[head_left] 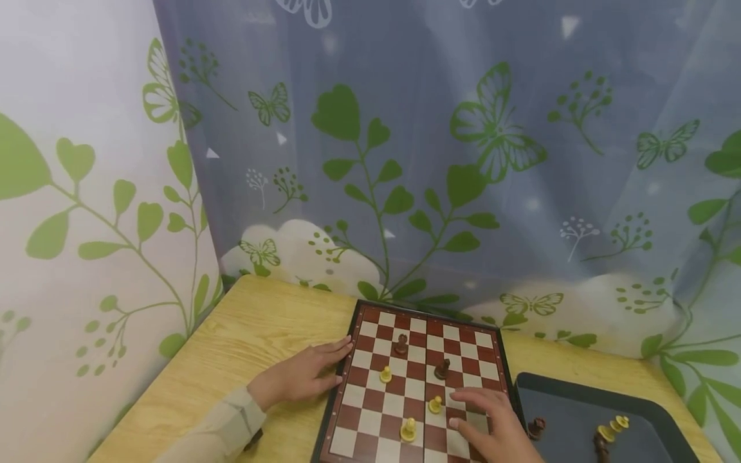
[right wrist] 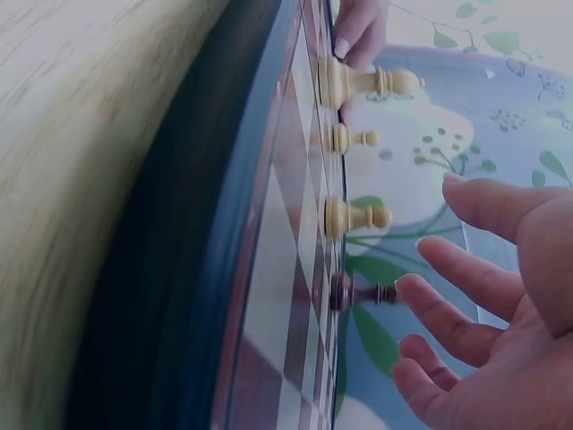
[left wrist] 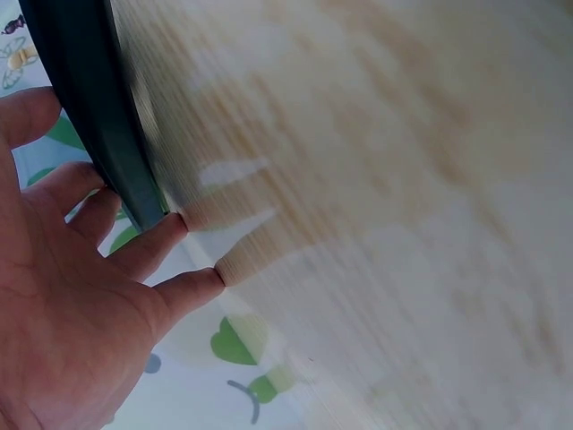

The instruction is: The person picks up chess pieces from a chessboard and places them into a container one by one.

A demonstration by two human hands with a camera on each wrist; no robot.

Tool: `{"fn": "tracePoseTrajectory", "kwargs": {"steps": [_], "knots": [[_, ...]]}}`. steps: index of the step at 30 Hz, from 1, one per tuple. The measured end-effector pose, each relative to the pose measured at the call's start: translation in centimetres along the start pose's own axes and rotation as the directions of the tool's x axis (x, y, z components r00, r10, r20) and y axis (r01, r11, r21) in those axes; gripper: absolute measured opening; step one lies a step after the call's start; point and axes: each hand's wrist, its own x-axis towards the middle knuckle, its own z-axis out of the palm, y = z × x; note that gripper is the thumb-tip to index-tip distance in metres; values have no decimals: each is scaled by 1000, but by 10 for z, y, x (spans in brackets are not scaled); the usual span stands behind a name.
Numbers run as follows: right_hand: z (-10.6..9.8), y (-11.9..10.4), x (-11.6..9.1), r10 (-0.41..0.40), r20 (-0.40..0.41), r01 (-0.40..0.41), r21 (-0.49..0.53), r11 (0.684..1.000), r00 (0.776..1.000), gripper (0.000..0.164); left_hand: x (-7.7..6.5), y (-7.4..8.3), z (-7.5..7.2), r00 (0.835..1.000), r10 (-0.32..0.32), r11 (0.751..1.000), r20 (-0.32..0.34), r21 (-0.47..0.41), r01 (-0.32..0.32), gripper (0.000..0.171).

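A red-and-white chessboard (head_left: 360, 422) with a black rim lies on the table. My left hand (head_left: 301, 377) rests at its left edge, fingertips against the rim; the left wrist view shows those fingers spread along the dark board edge (left wrist: 85, 81). Over the right half hovers my right hand (head_left: 492, 421), fingers apart and holding nothing. Nearest to it stand a light pawn (head_left: 435, 404) and a dark chess piece (head_left: 442, 368). Another light pawn (head_left: 385, 374), a taller light bishop (head_left: 408, 429) and a second dark piece (head_left: 401, 344) stand upright further left.
A dark tray (head_left: 585, 386) sits right of the board. In it are a dark chess piece (head_left: 536, 428), a light piece (head_left: 612, 427) lying down and another dark piece (head_left: 601, 445). A small dark object (head_left: 253, 440) shows beside the left sleeve. A patterned curtain (head_left: 405, 161) hangs behind the wooden table (head_left: 266, 321).
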Motion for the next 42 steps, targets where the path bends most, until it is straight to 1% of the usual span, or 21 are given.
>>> {"fn": "tracePoseTrajectory", "kwargs": {"steps": [5,9,11,15,17,23,27,30,34,38,42], "knots": [[7,0,10,-68,63,69,-9,998,996,38,-2,-1,-1,1000,-1,1000,0,-3,1,63],[8,0,17,-91,121,96,-29,995,988,40,-3,-1,0,1000,4,1000,-4,-5,-4,63],[7,0,19,-65,136,71,-39,997,989,40,-2,-1,1,1000,10,1000,-5,-10,-10,63],[5,0,22,-11,137,19,-57,998,991,38,1,0,3,1000,21,1000,1,-13,-21,64],[5,0,23,-7,142,16,-62,998,990,36,2,0,3,1000,19,1000,6,-12,-19,64],[4,1,30,-46,197,58,-51,997,979,34,0,-2,3,1000,0,1000,6,3,0,63],[2,2,37,-106,253,112,-8,994,962,29,-1,-1,1,1000,-8,1000,7,1,8,63],[2,3,38,-143,279,142,24,990,950,21,-1,1,-1,1000,-10,1000,12,0,10,63],[2,5,38,-138,283,139,18,990,949,11,0,3,-2,1000,-7,1000,9,2,7,63],[3,5,36,-138,271,142,2,990,953,9,-1,3,-3,1000,-10,1000,10,0,10,63],[2,6,32,-116,243,118,4,993,963,7,-1,4,-2,1000,-1,1000,8,1,1,63]]}}
